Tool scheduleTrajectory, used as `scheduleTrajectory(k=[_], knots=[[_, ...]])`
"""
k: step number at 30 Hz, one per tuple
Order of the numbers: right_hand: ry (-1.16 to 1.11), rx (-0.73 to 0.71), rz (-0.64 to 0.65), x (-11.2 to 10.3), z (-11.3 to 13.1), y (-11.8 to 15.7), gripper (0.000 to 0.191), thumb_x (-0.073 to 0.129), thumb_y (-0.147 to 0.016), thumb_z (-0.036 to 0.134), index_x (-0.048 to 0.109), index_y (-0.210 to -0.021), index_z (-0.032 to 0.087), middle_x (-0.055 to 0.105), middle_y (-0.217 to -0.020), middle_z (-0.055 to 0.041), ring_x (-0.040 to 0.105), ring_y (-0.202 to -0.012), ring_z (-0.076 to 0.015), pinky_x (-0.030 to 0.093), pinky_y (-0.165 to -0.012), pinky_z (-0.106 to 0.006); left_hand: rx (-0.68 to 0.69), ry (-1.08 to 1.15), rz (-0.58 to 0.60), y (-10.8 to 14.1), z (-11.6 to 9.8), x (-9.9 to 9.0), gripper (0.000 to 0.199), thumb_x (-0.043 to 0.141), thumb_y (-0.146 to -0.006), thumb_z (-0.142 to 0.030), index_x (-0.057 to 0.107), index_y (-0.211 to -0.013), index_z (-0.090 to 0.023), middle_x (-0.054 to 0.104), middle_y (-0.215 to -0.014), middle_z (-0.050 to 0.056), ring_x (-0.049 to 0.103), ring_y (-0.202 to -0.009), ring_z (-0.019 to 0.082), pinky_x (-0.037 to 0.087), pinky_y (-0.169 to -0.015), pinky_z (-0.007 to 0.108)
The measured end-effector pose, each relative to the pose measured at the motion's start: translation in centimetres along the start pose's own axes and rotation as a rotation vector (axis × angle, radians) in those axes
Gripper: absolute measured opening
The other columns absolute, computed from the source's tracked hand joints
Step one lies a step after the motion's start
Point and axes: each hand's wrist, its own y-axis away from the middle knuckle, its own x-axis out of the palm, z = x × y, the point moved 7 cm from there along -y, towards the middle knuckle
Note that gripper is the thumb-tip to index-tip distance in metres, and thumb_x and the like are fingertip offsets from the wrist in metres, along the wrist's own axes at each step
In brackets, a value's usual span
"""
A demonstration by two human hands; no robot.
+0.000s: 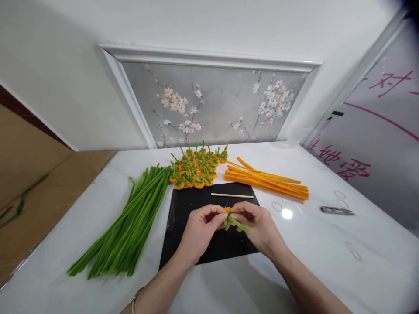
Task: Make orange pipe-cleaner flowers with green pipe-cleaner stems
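Over a black mat (183, 226), my left hand (202, 224) and my right hand (257, 222) meet with fingertips pinched. Between them is a small pipe-cleaner flower (227, 210), orange on top with green pieces below. My left thumb and forefinger grip its orange side. My right fingers hold the green part, and a green pipe-cleaner end (240, 225) sticks out toward the lower right. The fingertips hide part of the flower. A thin wooden stick (231, 196) lies on the mat just beyond my hands.
Finished-looking orange and green pieces (196, 168) cluster behind the mat. Green pipe cleaners (131, 226) lie left, orange pipe cleaners (266, 179) right. Thread snips (336, 211) and several rubber bands (276, 206) rest on the white table (307, 244). Cardboard (49, 196) covers the far left; a whiteboard (373, 117) stands right.
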Motion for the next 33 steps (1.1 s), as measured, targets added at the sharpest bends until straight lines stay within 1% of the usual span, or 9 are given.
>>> scheduleTrajectory(k=[5,9,13,17,21,26,29,31,33], knots=[[-0.015,0.038,-0.003,-0.1,-0.1,-0.1,0.015,0.067,-0.073,0.031,0.063,-0.075,0.017,0.057,-0.059,0.0015,0.046,-0.049,-0.0088,0.036,-0.044,-0.02,-0.02,0.022,-0.013,0.1,0.0,0.2,0.018,0.071,-0.073,-0.03,0.068,-0.075,-0.013,0.064,-0.071,0.0,0.059,-0.066,0.01,0.054,-0.067,0.022],[0.04,0.067,0.019,0.0,-0.1,-0.1,0.014,0.066,-0.072,0.03,0.062,-0.074,0.017,0.056,-0.059,0.0022,0.046,-0.05,-0.009,0.036,-0.046,-0.02,-0.023,0.032,-0.039,0.1,0.3,0.0,0.018,0.07,-0.073,-0.031,0.068,-0.075,-0.013,0.063,-0.068,0.0,0.057,-0.062,0.009,0.052,-0.063,0.021],[0.195,0.063,0.026,-0.3,0.1,0.0,0.009,0.062,-0.073,0.027,0.06,-0.072,0.018,0.058,-0.061,0.002,0.05,-0.053,-0.0105,0.039,-0.05,-0.021,0.082,-0.075,-0.068,0.1,-0.1,-0.2,0.015,0.067,-0.076,-0.028,0.07,-0.078,-0.014,0.066,-0.069,0.001,0.058,-0.063,0.011,0.05,-0.061,0.02],[0.37,0.006,0.049,-0.2,0.4,0.2,0.008,0.057,-0.075,0.023,0.06,-0.069,0.019,0.058,-0.06,0.002,0.051,-0.054,-0.0117,0.038,-0.051,-0.022,0.167,-0.179,-0.074,0.2,-0.5,0.0,0.013,0.065,-0.077,-0.026,0.072,-0.079,-0.015,0.072,-0.084,0.005,0.064,-0.078,0.016,0.052,-0.072,0.025],[0.517,-0.174,0.032,0.1,1.3,0.5,0.008,0.054,-0.078,0.016,0.06,-0.074,0.02,0.061,-0.068,0.0004,0.055,-0.06,-0.013,0.042,-0.057,-0.023,0.098,-0.123,-0.053,0.0,0.2,0.2,0.016,0.065,-0.077,-0.029,0.07,-0.079,-0.014,0.069,-0.077,0.003,0.062,-0.071,0.015,0.052,-0.067,0.024],[0.748,-0.57,0.047,1.5,3.6,1.8,0.02,0.046,-0.088,0.011,0.061,-0.079,0.019,0.063,-0.078,-0.004,0.056,-0.074,-0.0158,0.043,-0.068,-0.025,-0.08,0.026,0.008,0.0,1.0,0.4,0.02,0.068,-0.073,-0.032,0.067,-0.072,-0.012,0.061,-0.065,0.0,0.055,-0.059,0.009,0.05,-0.059,0.02],[0.881,-0.772,0.093,2.2,4.8,2.5,0.016,0.051,-0.09,0.014,0.064,-0.083,0.021,0.065,-0.08,-0.0041,0.056,-0.078,-0.0165,0.043,-0.07,-0.026,-0.169,0.094,0.024,0.1,1.1,0.4,0.022,0.073,-0.067,-0.033,0.068,-0.07,-0.012,0.06,-0.065,-0.001,0.055,-0.058,0.008,0.051,-0.059,0.02],[0.919,-0.859,0.115,2.2,5.3,2.8,0.016,0.052,-0.091,0.017,0.065,-0.085,0.022,0.067,-0.082,-0.0039,0.057,-0.079,-0.0165,0.043,-0.07,-0.027,-0.204,0.109,0.045,0.3,1.1,0.5,0.023,0.075,-0.065,-0.033,0.068,-0.069,-0.012,0.06,-0.066,-0.001,0.056,-0.059,0.008,0.051,-0.06,0.02],[0.878,-0.858,0.132,1.8,5.3,2.6,0.019,0.049,-0.093,0.019,0.067,-0.086,0.022,0.068,-0.086,-0.0049,0.059,-0.079,-0.016,0.045,-0.069,-0.027,-0.197,0.106,0.038,0.3,0.9,0.4,0.022,0.075,-0.066,-0.033,0.067,-0.069,-0.012,0.06,-0.066,-0.001,0.056,-0.06,0.008,0.052,-0.061,0.02]])
